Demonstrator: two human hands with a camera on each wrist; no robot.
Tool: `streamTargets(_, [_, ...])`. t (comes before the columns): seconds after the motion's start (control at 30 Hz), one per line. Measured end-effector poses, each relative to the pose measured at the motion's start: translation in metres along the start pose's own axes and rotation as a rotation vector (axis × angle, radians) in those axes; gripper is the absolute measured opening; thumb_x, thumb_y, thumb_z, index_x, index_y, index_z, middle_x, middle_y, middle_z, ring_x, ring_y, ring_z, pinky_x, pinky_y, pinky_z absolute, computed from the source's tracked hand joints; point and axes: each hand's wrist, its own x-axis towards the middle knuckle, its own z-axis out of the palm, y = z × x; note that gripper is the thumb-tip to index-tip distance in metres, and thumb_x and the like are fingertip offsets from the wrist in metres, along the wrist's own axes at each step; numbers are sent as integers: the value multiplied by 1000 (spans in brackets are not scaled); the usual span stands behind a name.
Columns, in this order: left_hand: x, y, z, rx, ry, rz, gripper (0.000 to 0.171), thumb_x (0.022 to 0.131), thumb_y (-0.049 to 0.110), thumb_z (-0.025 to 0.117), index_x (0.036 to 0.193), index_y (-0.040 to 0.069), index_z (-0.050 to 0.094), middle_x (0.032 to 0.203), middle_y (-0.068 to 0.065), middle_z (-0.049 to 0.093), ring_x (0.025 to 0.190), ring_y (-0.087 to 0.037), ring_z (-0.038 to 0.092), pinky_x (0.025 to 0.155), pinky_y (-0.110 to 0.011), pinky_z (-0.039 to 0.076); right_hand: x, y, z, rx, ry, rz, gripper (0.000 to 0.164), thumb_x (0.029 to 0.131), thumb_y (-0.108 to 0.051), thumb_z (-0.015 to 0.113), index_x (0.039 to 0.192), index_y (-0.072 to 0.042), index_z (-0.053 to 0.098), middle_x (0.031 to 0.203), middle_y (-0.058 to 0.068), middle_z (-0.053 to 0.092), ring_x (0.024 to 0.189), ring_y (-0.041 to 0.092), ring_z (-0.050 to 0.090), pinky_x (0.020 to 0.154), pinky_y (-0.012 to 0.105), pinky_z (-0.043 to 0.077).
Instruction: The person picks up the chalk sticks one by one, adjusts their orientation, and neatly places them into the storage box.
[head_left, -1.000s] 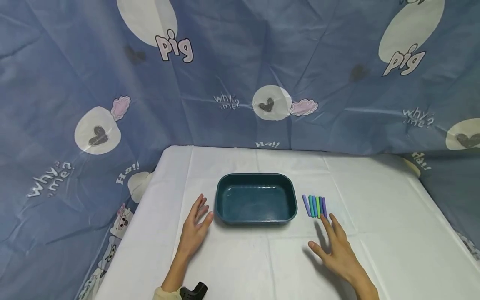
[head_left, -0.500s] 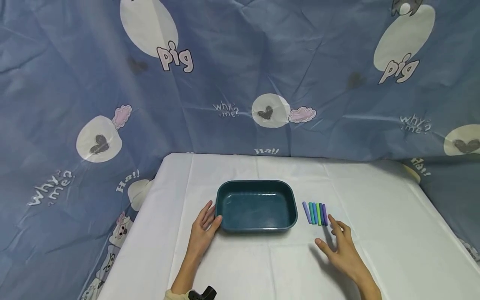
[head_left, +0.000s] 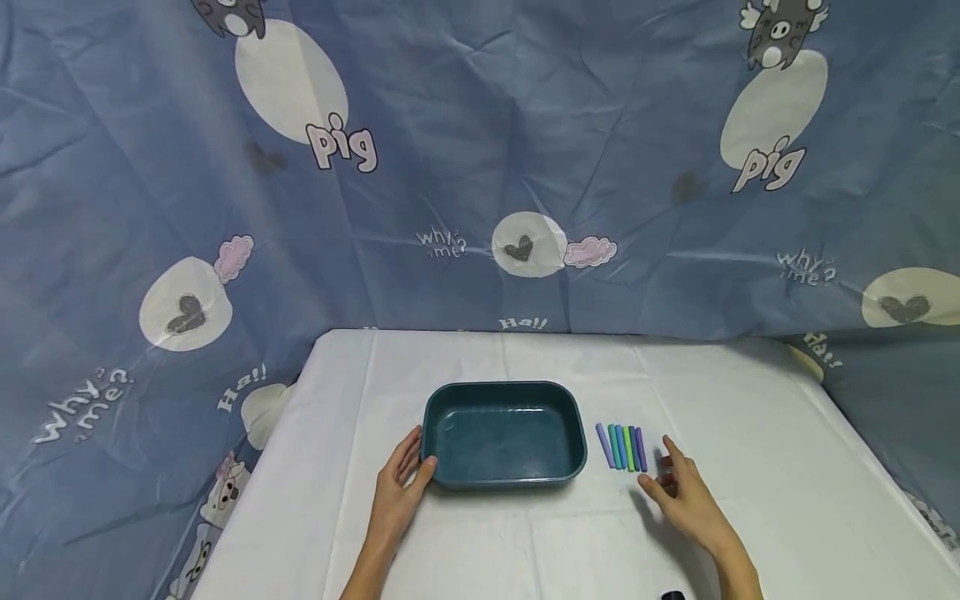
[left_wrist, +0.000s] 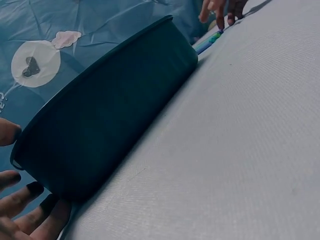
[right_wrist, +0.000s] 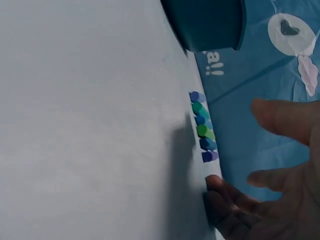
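Note:
A dark teal rectangular basin [head_left: 504,433] stands on the white-covered table. My left hand [head_left: 399,492] holds its left end, the thumb [left_wrist: 9,132] at the rim and the other fingers [left_wrist: 35,212] against the outer wall. To the basin's right lies a row of several short coloured sticks [head_left: 622,448], apparently chalk, in lilac, teal, blue, green and purple. Just right of and nearer than this row, my right hand [head_left: 688,500] hovers with fingers loosely bent and thumb apart. Nothing is in it, and in the right wrist view its fingertips [right_wrist: 214,182] are beside the purple end stick.
The white cloth [head_left: 480,550] covers the tabletop. Behind it and down the left side hangs a blue curtain [head_left: 420,167] with pig prints. A small black object [head_left: 672,595] shows at the bottom edge near my right forearm.
My left hand has moved right to the basin and taken hold of its left end. My right hand has shifted slightly right of the sticks. The head view has tilted upward.

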Motion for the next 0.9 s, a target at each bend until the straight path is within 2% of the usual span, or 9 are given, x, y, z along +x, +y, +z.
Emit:
streamTargets(0.2, [2, -4, 2, -16, 7, 36, 55, 91, 20, 64, 142, 16, 42, 144, -10, 47, 131, -25, 47, 109, -36, 37, 13, 3, -11, 27, -64, -7, 81, 93, -38, 58, 149, 2, 15, 120, 21, 52, 100, 26, 59, 81, 37, 51])
streamTargets(0.4, [1, -6, 1, -31, 4, 71, 51, 94, 15, 59, 142, 15, 42, 144, -11, 47, 131, -26, 48, 103, -15, 39, 24, 6, -19, 15, -128, -43, 76, 92, -29, 61, 146, 5, 21, 105, 12, 58, 83, 11, 57, 68, 23, 47])
streamTargets(0.47, [0, -7, 1, -37, -2, 87, 51, 94, 13, 58, 142, 14, 42, 144, -12, 47, 130, -27, 48, 101, -11, 38, 27, 8, -21, 11, -154, -57, 76, 92, -27, 62, 146, 5, 21, 101, 11, 58, 76, 8, 54, 64, 21, 46])
streamTargets(0.7, [0, -9, 3, -55, -6, 132, 50, 94, 12, 58, 141, 11, 42, 143, -13, 47, 130, -28, 48, 99, -8, 37, 35, 8, -24, -24, -222, -83, 72, 90, -19, 63, 146, 5, 25, 91, 7, 56, 68, 7, 50, 60, 22, 42])
streamTargets(0.9, [-1, -8, 2, -38, -7, 85, 50, 94, 17, 60, 141, 16, 44, 144, -9, 47, 130, -23, 48, 100, -11, 38, 37, 7, -22, -82, -213, -116, 65, 88, -15, 65, 140, 8, 34, 88, 5, 55, 73, 10, 45, 62, 23, 38])
